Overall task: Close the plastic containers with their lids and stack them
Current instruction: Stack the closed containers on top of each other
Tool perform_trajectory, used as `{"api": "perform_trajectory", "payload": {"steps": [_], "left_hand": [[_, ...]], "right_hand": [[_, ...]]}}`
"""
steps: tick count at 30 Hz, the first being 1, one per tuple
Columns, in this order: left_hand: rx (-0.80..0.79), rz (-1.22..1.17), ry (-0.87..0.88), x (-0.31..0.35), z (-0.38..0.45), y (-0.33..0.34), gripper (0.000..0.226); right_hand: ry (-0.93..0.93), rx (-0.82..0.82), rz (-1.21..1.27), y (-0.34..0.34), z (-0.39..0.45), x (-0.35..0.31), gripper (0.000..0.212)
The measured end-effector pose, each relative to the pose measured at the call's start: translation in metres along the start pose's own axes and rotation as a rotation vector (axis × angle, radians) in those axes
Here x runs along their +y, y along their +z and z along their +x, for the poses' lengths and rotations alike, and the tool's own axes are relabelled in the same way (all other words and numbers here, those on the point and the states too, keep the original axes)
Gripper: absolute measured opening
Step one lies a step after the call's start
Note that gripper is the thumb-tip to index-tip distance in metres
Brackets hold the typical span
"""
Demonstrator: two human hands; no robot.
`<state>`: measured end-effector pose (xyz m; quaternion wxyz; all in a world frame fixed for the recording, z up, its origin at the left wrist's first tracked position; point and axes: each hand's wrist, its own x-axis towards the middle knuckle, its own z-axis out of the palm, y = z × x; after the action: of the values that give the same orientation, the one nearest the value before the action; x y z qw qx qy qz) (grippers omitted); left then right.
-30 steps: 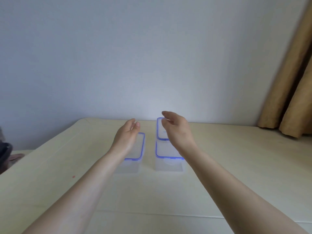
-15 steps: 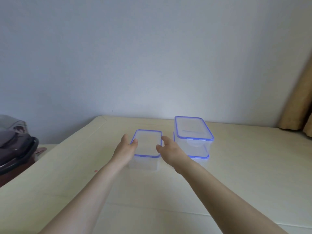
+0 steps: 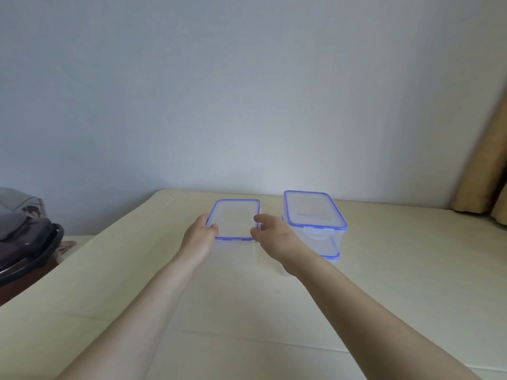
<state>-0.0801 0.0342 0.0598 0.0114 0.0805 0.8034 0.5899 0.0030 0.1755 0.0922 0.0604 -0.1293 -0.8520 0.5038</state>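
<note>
A clear plastic container with a blue-rimmed lid [image 3: 236,219] sits in the middle of the cream table [image 3: 397,270]. My left hand [image 3: 199,238] grips its near left corner, thumb on the lid's rim. My right hand [image 3: 274,237] holds its right side, with fingertips curled against the lid's edge. I cannot tell whether the container rests on the table or is raised slightly. To its right stands a stack of two lidded containers [image 3: 315,223], also clear with blue rims, and my right wrist is just in front of the stack.
A dark bag or case [image 3: 24,242] lies off the table's left edge. A tan curtain [image 3: 485,171] hangs at the far right. A plain wall runs behind the table's far edge.
Both hands moved from hovering over the containers to the sides of the left container and closed on it. The camera view shifted left, so the containers now appear further right.
</note>
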Motion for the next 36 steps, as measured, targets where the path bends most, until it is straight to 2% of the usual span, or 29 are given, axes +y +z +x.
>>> {"api": "perform_trajectory", "payload": {"steps": [4,12,16,21,26,29,36], "left_hand": [[0.03,-0.05,0.06,0.024,0.0,-0.007,0.032],[0.009,-0.168,0.198,0.076,-0.005,0.007,0.016],[-0.013,-0.245,0.219,0.1,-0.006,0.027,0.029],[-0.098,-0.268,0.231,0.121,-0.01,0.059,0.03],[-0.148,-0.267,0.232,0.117,-0.011,0.086,0.029],[-0.206,-0.251,0.235,0.114,-0.012,0.095,0.019],[-0.192,-0.267,0.233,0.114,-0.014,0.105,0.028]], "right_hand": [[-0.075,0.047,0.029,-0.009,-0.001,-0.017,0.048],[-0.139,0.175,0.112,-0.056,-0.007,-0.04,0.044],[-0.164,0.267,0.127,-0.087,-0.013,-0.042,0.041],[-0.146,0.346,0.129,-0.121,-0.017,-0.031,0.041],[-0.098,0.351,0.132,-0.137,-0.019,-0.012,0.041],[-0.072,0.346,0.134,-0.142,-0.018,-0.002,0.041],[-0.046,0.34,0.142,-0.148,-0.014,0.009,0.041]]}}
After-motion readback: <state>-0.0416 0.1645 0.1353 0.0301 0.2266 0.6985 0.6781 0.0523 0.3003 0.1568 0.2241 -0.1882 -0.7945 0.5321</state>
